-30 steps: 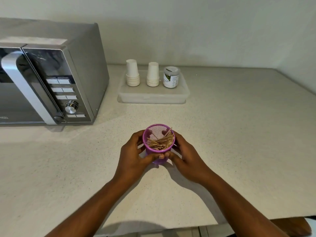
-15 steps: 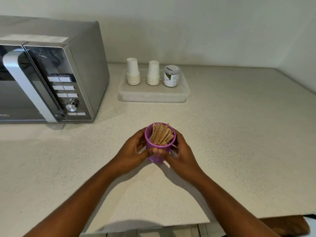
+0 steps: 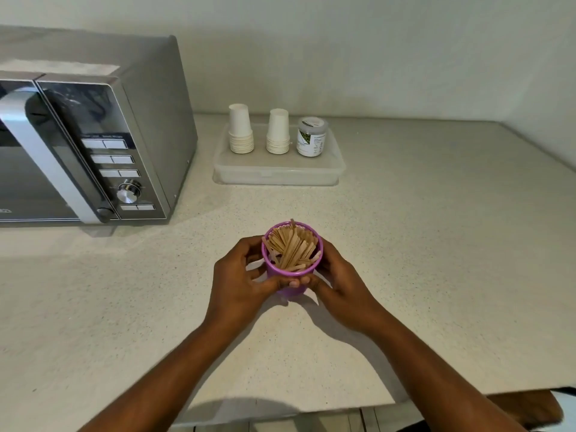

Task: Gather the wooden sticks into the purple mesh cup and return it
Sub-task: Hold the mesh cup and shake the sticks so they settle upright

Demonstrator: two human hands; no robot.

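Note:
The purple mesh cup [image 3: 282,271] stands upright at the middle of the pale counter, filled with a bundle of wooden sticks [image 3: 293,246] that lean against its far rim. My left hand [image 3: 240,280] wraps the cup's left side and my right hand [image 3: 338,280] wraps its right side. Both thumbs meet on the near wall. The cup's base is hidden behind my fingers, so contact with the counter cannot be told.
A silver microwave [image 3: 90,141] fills the back left. Behind the cup sits a clear plastic tray [image 3: 277,177] holding two stacks of white paper cups [image 3: 240,129] and a small jar [image 3: 311,137]. The counter's front edge [image 3: 311,411] runs below my forearms.
The cup was tilted toward me with the sticks lying across it. It has been turned upright and moved slightly away from me, both hands still around it.

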